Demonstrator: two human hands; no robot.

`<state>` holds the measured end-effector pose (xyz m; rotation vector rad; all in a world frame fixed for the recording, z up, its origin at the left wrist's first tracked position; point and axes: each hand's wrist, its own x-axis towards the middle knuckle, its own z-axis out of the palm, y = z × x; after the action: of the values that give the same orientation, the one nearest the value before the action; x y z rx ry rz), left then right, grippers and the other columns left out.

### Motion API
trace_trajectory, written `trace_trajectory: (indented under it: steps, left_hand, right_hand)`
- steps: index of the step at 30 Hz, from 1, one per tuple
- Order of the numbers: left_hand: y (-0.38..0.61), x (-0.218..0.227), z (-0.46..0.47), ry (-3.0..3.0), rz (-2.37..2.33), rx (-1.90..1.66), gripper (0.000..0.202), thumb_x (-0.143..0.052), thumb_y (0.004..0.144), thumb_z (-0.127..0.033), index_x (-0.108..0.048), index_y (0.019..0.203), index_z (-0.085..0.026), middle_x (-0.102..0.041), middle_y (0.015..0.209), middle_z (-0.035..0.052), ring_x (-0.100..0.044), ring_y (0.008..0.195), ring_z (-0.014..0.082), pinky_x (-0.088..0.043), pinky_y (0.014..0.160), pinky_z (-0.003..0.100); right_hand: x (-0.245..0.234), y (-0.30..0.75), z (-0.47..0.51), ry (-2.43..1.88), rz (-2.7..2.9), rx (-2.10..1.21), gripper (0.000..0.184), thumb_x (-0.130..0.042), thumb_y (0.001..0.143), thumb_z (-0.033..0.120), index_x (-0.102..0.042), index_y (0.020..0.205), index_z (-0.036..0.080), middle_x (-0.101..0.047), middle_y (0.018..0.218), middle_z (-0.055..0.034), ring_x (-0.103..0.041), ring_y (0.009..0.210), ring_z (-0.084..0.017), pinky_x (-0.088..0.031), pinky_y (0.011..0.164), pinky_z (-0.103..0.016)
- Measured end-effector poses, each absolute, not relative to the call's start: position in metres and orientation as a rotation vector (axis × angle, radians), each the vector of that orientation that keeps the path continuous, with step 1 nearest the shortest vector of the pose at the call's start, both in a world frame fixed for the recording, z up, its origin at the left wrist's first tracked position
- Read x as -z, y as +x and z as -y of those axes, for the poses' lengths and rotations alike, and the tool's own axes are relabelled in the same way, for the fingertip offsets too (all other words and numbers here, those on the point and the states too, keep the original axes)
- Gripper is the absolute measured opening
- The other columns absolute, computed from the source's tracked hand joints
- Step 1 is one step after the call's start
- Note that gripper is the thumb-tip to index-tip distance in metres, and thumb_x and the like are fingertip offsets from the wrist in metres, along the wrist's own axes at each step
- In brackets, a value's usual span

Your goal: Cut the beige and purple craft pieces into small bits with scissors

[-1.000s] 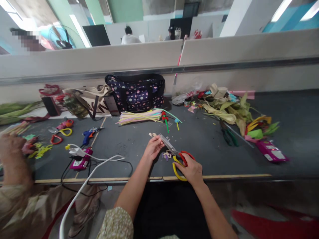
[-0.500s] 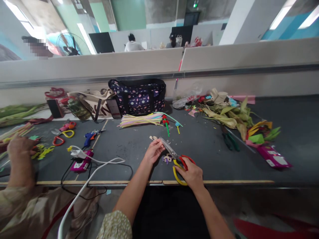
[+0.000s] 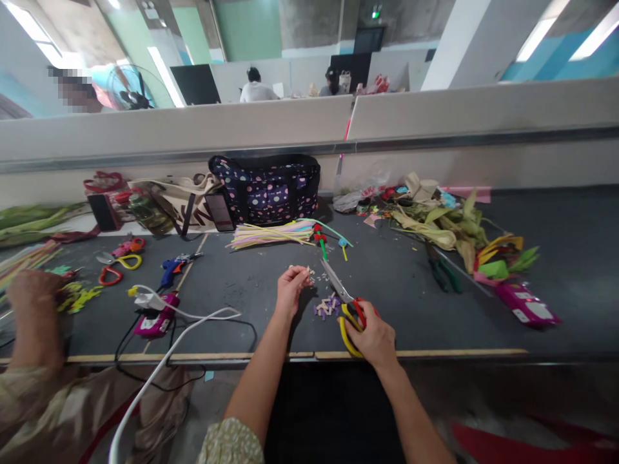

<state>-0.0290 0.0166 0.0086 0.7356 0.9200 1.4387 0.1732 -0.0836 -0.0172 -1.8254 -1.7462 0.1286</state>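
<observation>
The scissors, yellow and red in the handles, sit low in the middle of the frame, blades slanting up and to the left above the dark surface. The right hand has them in a closed grip, fingers through the loops. Just left of the blade tips, the left hand has its fingers drawn together on a pale scrap too small to make out. Between the two hands lies a little heap of purple cuttings. Further up the frame a bundle of pastel sticks lies flat, and behind it a dark polka-dot bag stands against the partition. To the right are green-handled pliers, a heap of yellow-green leaves and a pink packet. To the left lie a blue glue gun, a pink device with a white cable, and a second pair of scissors. At the far left edge another person's hand rests on the surface.
</observation>
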Motion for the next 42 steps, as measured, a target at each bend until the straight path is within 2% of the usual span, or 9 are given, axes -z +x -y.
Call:
trace_trajectory:
  steps: [6,14,23,30,36,42]
  left_hand:
    - [-0.040,0.001,-0.024,1.147,-1.427,-1.628,0.017,-0.065,0.072,-0.033,-0.068,0.076,-0.016,-0.059,0.060,-0.0017,-0.052,0.051,0.0100,-0.042,0.053,0.022]
    - [-0.046,0.007,-0.025,1.409,-1.668,-1.654,0.017,-0.059,0.077,-0.031,-0.070,0.081,-0.020,-0.068,0.080,0.0047,-0.061,0.075,0.0169,-0.046,0.071,0.028]
    - [-0.045,-0.002,-0.015,1.358,-1.744,-1.812,0.021,-0.056,0.081,-0.034,-0.067,0.094,-0.021,-0.058,0.072,0.0002,-0.053,0.068,0.0159,-0.041,0.070,0.027]
    - [-0.045,-0.007,-0.013,1.543,-1.841,-1.841,0.036,-0.054,0.080,-0.024,-0.057,0.116,-0.019,-0.060,0.093,0.0067,-0.054,0.091,0.0213,-0.041,0.086,0.035]
    - [-0.042,-0.014,-0.010,1.740,-1.890,-1.863,0.033,-0.056,0.080,-0.022,-0.056,0.113,-0.019,-0.059,0.110,0.0108,-0.049,0.108,0.0252,-0.035,0.098,0.041]
    - [-0.041,-0.016,-0.009,1.754,-1.920,-1.855,0.030,-0.058,0.081,-0.027,-0.056,0.110,-0.020,-0.055,0.117,0.0124,-0.047,0.116,0.0269,-0.032,0.101,0.044]
  right_hand:
    - [0.019,0.185,0.078,-1.858,1.710,-0.186,0.050,-0.053,0.079,0.063,-0.058,0.109,0.024,-0.066,0.070,0.0011,-0.065,0.066,-0.017,-0.040,0.060,-0.025]
    - [0.021,0.187,0.078,-1.862,1.687,-0.257,0.051,-0.052,0.078,0.065,-0.058,0.109,0.025,-0.066,0.068,0.0021,-0.065,0.065,-0.018,-0.038,0.059,-0.025]
    - [0.023,0.186,0.077,-1.829,1.724,-0.198,0.050,-0.051,0.079,0.064,-0.058,0.108,0.024,-0.068,0.072,0.0002,-0.065,0.065,-0.017,-0.038,0.059,-0.025]
    - [0.018,0.185,0.078,-1.831,1.716,-0.247,0.049,-0.054,0.078,0.063,-0.058,0.108,0.024,-0.066,0.069,0.0018,-0.065,0.067,-0.017,-0.038,0.061,-0.025]
    - [0.017,0.185,0.078,-1.820,1.707,-0.255,0.050,-0.054,0.078,0.063,-0.057,0.109,0.023,-0.066,0.070,0.0019,-0.065,0.068,-0.017,-0.039,0.062,-0.025]
    - [0.013,0.185,0.077,-1.790,1.709,-0.289,0.049,-0.054,0.078,0.062,-0.058,0.107,0.023,-0.066,0.070,0.0019,-0.064,0.065,-0.016,-0.040,0.060,-0.024]
